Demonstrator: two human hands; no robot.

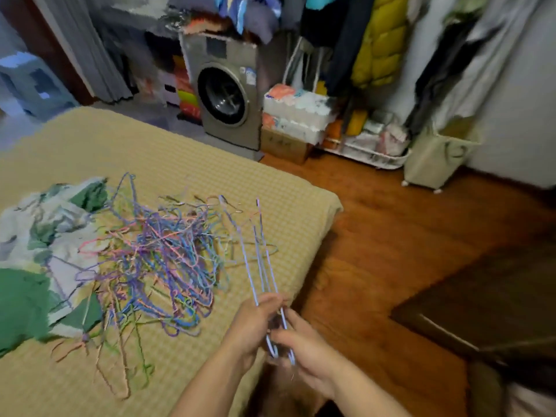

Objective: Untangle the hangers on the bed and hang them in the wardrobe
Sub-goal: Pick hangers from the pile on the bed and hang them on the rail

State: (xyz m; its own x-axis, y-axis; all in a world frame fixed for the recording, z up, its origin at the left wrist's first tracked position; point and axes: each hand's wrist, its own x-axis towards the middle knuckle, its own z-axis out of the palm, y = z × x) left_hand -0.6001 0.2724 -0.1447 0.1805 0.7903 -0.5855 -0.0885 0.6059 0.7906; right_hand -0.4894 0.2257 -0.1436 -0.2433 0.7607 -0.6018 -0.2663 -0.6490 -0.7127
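On the bed (pixel 90 152) the hanger tangle (pixel 162 260) lies right of the crumpled cloth (pixel 39 254), with the washing machine (pixel 225 94) behind the bed and the wardrobe (pixel 367 49) right of that machine.

A single wide-angle view is taken from head height, angled forward and down across the corner of a bed (pixel 180 152). Both hands are seen close at the lower edge, while a washing machine (pixel 225 91) and hung clothes (pixel 379 40) are framed far behind.
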